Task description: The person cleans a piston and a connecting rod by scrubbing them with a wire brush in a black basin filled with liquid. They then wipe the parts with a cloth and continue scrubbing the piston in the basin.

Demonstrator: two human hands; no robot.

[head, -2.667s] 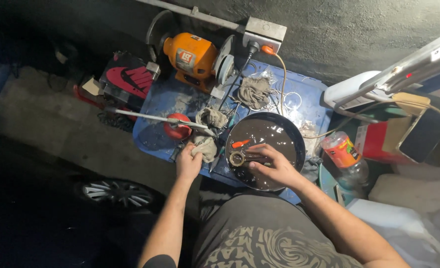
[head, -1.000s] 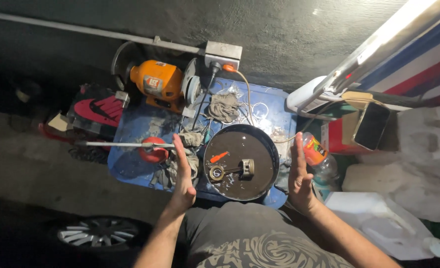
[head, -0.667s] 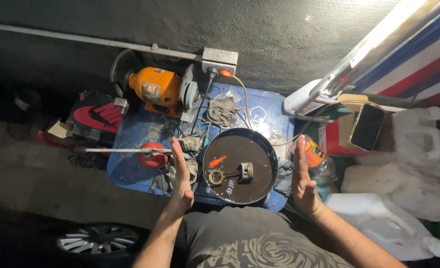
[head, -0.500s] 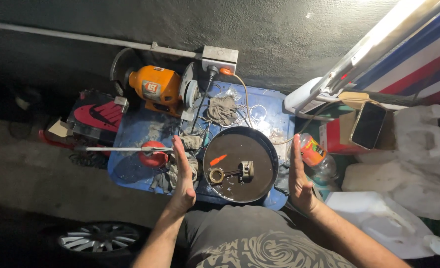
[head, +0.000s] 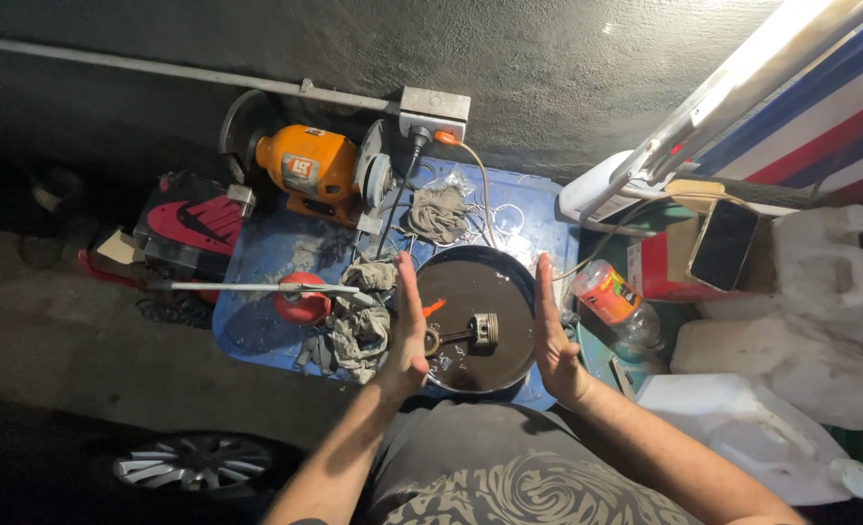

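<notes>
The piston with its connecting rod lies flat in the dark oily liquid of the round black pan, untouched, its ring end partly hidden behind the left hand. A small orange-handled tool lies in the pan just beside it.

Half a second ago the two hands were held well apart, one outside each rim of the pan; now they have been brought inward and are held over the pan itself, palms facing each other. The left hand is flat with fingers straight and together, thumb edge up; the right hand is held the same way — neither grips or touches anything, and a gap is kept between them. The piston has not been shifted by this, so the change is judged to be a gesture above the part, not a handling of it.

Around the pan, on the blue desk, grey rags are bunched at the left, with a red oil can beyond them and an orange bench grinder at the back. An orange-labelled bottle lies to the right.
</notes>
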